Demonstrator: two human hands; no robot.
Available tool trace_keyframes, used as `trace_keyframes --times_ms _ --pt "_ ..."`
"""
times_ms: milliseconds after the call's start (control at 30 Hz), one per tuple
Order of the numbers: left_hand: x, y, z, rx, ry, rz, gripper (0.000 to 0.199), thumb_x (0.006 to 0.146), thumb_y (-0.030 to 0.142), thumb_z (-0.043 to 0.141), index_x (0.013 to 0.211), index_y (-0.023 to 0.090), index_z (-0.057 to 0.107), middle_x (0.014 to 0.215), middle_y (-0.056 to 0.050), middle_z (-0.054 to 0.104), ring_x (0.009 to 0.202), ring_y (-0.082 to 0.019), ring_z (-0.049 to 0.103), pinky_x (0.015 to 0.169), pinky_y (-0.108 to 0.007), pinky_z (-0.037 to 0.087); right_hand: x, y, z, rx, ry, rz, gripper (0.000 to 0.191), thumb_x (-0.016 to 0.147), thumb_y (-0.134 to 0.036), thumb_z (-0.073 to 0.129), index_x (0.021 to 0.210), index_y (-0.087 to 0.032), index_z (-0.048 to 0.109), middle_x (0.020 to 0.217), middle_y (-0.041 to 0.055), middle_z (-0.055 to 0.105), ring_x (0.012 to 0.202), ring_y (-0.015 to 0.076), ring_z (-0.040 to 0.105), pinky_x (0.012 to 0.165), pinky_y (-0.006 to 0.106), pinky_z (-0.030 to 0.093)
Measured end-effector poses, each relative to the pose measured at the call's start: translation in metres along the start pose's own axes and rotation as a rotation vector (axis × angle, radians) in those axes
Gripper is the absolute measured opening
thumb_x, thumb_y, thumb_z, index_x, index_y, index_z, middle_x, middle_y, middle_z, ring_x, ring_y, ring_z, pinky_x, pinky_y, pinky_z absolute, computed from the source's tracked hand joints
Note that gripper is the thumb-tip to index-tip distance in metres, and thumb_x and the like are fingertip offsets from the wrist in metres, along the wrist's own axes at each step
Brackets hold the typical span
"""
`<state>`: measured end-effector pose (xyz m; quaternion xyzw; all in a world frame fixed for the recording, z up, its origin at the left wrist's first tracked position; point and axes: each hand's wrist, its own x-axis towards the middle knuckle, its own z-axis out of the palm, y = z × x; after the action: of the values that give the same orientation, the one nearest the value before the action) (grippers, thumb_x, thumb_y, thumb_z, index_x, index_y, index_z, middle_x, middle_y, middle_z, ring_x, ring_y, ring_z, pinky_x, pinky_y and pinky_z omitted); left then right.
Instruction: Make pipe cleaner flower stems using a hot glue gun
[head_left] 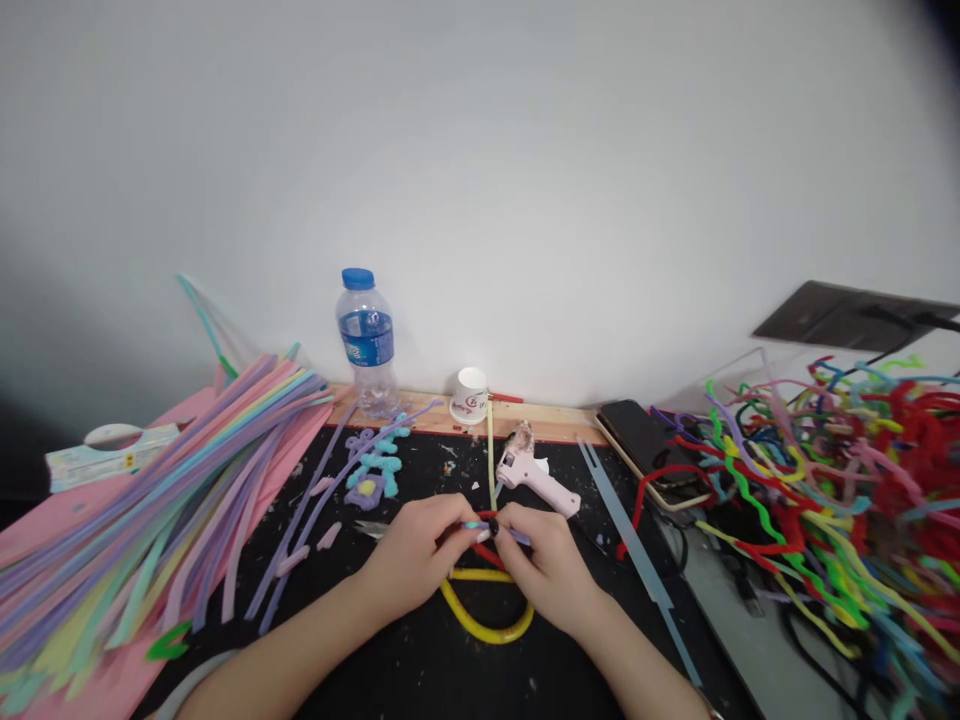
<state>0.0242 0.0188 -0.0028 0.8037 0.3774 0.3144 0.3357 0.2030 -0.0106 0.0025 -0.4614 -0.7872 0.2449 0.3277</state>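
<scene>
My left hand [416,550] and my right hand [551,570] meet over the black work mat [397,650], fingertips pinched together. Between them is a short purple pipe cleaner [520,538], mostly covered by the fingers. Below the hands lies a yellow loop [486,632] with red parts; its kind is partly hidden. A pointed metal tip [369,529] pokes out beside my left hand. Just behind my right hand rests a pale pink glue gun [541,484]. Teal and purple pipe-cleaner shapes [379,468] lie behind my left hand.
At left, straight pastel pipe cleaners [217,470] are spread on pink sheeting. A water bottle [366,345] and paper cup [470,395] stand by the wall. On the right are translucent strips [626,530], a phone [646,445] and a tangled heap of coloured pipe cleaners [832,500].
</scene>
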Motion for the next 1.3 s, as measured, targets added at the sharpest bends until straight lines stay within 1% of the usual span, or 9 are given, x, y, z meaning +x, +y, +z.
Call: trace_keyframes --times_ms 300,500,600,767,900,1133,1300 --pt "-0.0012 -0.0003 -0.0001 -0.008 -0.021 -0.026 0.018 0.087 0.022 0.051 0.072 0.016 0.058 0.068 0.001 0.062 0.063 -0.012 0.055 0.061 -0.022 0.039 -0.0003 0.0002 0.0001 -0.014 0.008 -0.011 0.025 0.088 -0.014 0.041 0.064 -0.019 0.041 0.058 -0.0046 0.04 0.052 0.0097 0.039 0.05 0.022 0.028" --pt "-0.0012 -0.0012 0.0012 -0.003 -0.023 -0.054 0.019 0.086 0.028 0.054 0.072 0.016 0.06 0.059 0.003 0.057 0.053 -0.01 0.049 0.051 -0.02 0.034 0.0 0.0009 -0.0001 -0.007 0.012 -0.008 0.025 0.089 -0.015 0.04 0.064 -0.02 0.039 0.059 -0.0043 0.04 0.052 0.0098 0.039 0.051 0.022 0.028" --pt "-0.0014 -0.0018 0.0016 -0.028 -0.029 -0.051 0.018 0.086 0.029 0.053 0.076 0.016 0.062 0.061 0.003 0.059 0.053 -0.01 0.051 0.052 -0.02 0.036 0.0004 0.0016 -0.0002 0.003 0.01 -0.002 0.025 0.089 -0.016 0.04 0.065 -0.019 0.04 0.059 -0.0041 0.041 0.052 0.0099 0.04 0.051 0.022 0.029" --pt "-0.0012 -0.0013 0.0005 0.006 -0.042 -0.019 0.016 0.087 0.027 0.052 0.082 0.017 0.064 0.067 0.001 0.063 0.058 -0.011 0.055 0.057 -0.021 0.039 -0.0003 0.0011 -0.0006 0.023 0.002 0.015 0.024 0.09 -0.017 0.04 0.066 -0.019 0.042 0.059 -0.0039 0.043 0.052 0.01 0.042 0.052 0.022 0.03" --pt "-0.0016 -0.0007 -0.0001 -0.006 -0.071 -0.008 0.022 0.091 0.028 0.046 0.086 0.018 0.065 0.072 -0.001 0.065 0.064 -0.013 0.058 0.058 -0.02 0.042 -0.0007 -0.0002 -0.0014 0.062 -0.02 0.021 0.026 0.093 -0.019 0.038 0.067 -0.019 0.043 0.058 -0.0034 0.046 0.052 0.0104 0.043 0.051 0.022 0.032" --pt "-0.001 -0.0018 0.0001 0.044 -0.09 0.0 0.027 0.092 0.024 0.042 0.074 0.017 0.061 0.06 0.002 0.059 0.059 -0.012 0.057 0.055 -0.019 0.04 -0.0008 -0.0004 -0.0015 0.043 -0.041 0.012 0.028 0.093 -0.019 0.037 0.066 -0.02 0.041 0.058 -0.0036 0.045 0.053 0.0107 0.044 0.052 0.023 0.032" --pt "-0.0013 -0.003 0.0 0.084 -0.067 0.041 0.029 0.092 0.022 0.042 0.069 0.017 0.059 0.06 0.002 0.059 0.058 -0.011 0.055 0.057 -0.02 0.037 -0.0004 -0.0007 -0.0011 0.025 -0.046 0.027 0.028 0.092 -0.017 0.037 0.065 -0.02 0.038 0.058 -0.0043 0.042 0.052 0.0099 0.042 0.052 0.022 0.031"
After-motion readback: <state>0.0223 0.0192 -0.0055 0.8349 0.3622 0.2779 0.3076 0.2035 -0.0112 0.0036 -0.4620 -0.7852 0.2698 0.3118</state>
